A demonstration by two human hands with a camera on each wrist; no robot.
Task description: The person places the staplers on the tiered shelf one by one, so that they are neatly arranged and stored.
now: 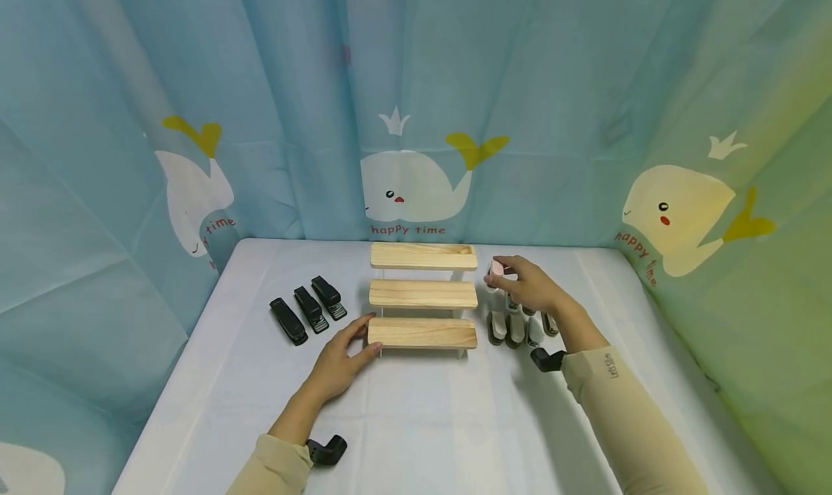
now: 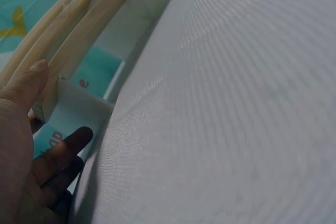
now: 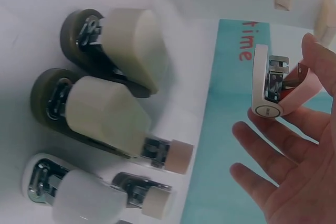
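Observation:
A three-tier wooden display stand (image 1: 422, 334) stands mid-table on pale supports. My left hand (image 1: 339, 365) holds the left end of its lowest shelf, thumb at the front edge and index finger at the back; the other fingers hang spread in the left wrist view. My right hand (image 1: 529, 285) is raised to the right of the stand. It pinches a small pink-and-white stapler (image 3: 273, 85) between thumb and fingers, its metal inside showing in the right wrist view. Below that hand, several light-coloured staplers (image 3: 107, 111) sit on the table, some hidden by the hand.
Three black staplers (image 1: 310, 308) lie in a slanted row left of the stand. The table (image 1: 416, 423) has a white cloth. A blue curtain (image 1: 559, 191) printed with whales hangs behind and around the table.

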